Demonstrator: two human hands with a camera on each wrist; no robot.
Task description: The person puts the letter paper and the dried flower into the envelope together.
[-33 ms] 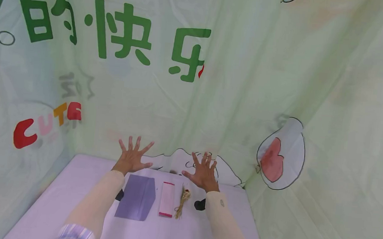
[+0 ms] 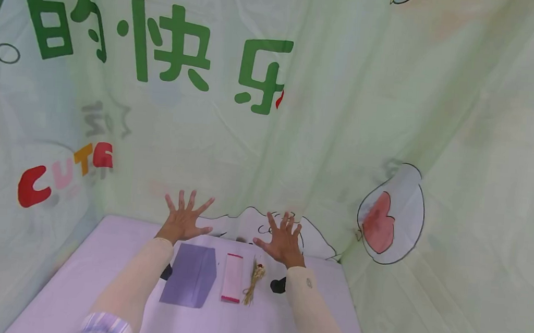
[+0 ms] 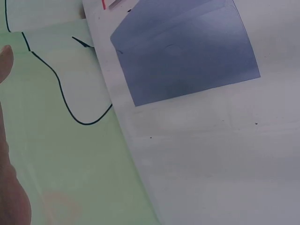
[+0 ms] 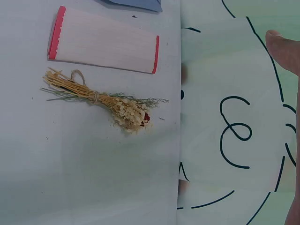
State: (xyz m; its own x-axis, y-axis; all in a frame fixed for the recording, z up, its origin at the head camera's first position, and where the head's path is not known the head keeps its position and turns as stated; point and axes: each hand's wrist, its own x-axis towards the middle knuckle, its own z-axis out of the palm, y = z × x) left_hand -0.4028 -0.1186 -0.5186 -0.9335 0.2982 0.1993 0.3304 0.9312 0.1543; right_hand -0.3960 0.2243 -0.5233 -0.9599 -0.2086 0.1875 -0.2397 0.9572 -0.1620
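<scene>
Both hands hang over the far side of the table with fingers spread, gripping nothing. Below and just right of the left hand (image 2: 183, 222) lies a blue-purple envelope (image 2: 185, 275), its pointed flap toward the middle; the left wrist view shows the envelope (image 3: 187, 56) flat on the tabletop. A pale pink folded paper (image 2: 232, 277) with red edges at both ends sits to the right of the envelope. Beside it is a small bunch of dried flowers (image 2: 254, 280) tied with twine, nearest to the right hand (image 2: 284, 243). In the right wrist view, the flower heads (image 4: 129, 115) point toward the back edge.
A pale lilac table (image 2: 244, 332) carries these things. Light green curtain (image 2: 325, 140) with printed green characters and cartoon drawings hangs behind and on both sides, close to the table's back edge. A black device (image 2: 278, 285) shows at the right wrist.
</scene>
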